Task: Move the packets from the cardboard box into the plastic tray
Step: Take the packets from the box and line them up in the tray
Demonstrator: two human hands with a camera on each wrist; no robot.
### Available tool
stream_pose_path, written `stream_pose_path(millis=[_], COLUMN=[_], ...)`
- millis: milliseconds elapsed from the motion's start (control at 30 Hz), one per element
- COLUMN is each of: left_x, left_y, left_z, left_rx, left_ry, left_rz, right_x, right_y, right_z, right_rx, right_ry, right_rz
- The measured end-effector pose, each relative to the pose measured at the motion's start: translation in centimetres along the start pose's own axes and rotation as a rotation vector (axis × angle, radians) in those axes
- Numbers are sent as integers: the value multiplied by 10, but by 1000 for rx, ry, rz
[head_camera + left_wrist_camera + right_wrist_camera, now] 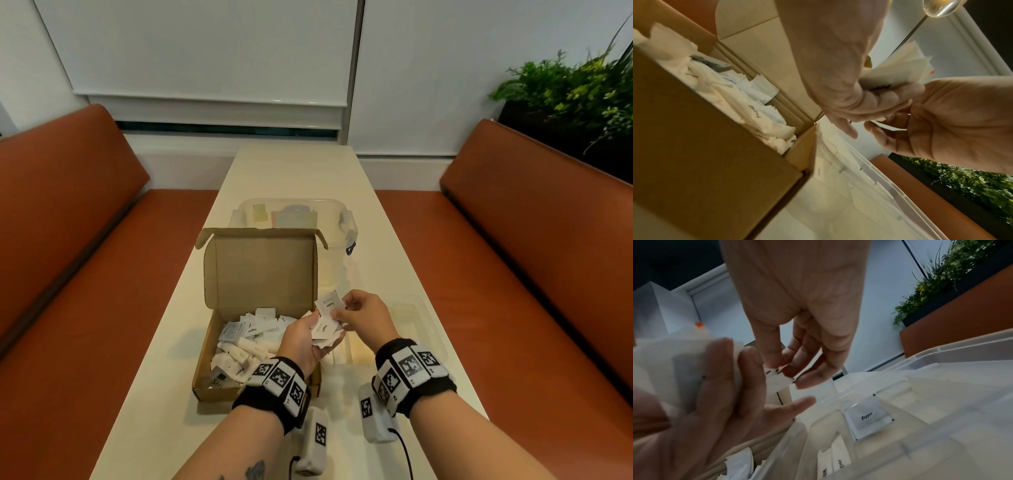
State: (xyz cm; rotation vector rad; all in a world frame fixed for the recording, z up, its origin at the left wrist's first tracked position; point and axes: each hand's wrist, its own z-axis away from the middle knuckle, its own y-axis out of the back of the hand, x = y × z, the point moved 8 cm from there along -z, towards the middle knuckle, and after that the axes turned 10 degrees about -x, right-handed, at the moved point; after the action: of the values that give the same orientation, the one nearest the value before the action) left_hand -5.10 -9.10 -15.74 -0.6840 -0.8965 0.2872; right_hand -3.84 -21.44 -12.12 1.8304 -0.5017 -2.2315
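Both wrists wear marker bands. Left hand [303, 337] grips a fan of white packets [325, 329] above the cardboard box [260, 274]; right hand [364, 313] pinches one packet's edge. Only the right wrist view shows inside the plastic tray [941, 353], where a Pepper packet [868, 417] sits in a compartment.

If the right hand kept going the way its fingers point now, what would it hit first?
The right hand points left toward the left hand, so it would probably first meet the bunch of packets held there, which it is already pinching. The open cardboard box lies beyond. Depth is uncertain.
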Motion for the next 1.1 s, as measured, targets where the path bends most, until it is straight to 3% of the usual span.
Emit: stream_pose_path(millis=[267,467,600,867,1100], left_x=[0,2,3,9,14], left_y=[0,3,4,2,16], left_z=[-5,-6,-5,-7,-11], left_rx=[19,1,-18,-35,54], left_ry=[-30,-55,-59,-146,-191], left_rz=[-93,-175,-231,-375,-577], right_x=[1,8,5,4,13], right_y=[-7,-16,-19,-11,18], right_z=[1,5,6,-1,-6], right_rx=[-49,-190,-242,-123,60], right_ry=[-14,-155,-138,-45,-36], right_rz=[-102,-361,-388,-223,-171])
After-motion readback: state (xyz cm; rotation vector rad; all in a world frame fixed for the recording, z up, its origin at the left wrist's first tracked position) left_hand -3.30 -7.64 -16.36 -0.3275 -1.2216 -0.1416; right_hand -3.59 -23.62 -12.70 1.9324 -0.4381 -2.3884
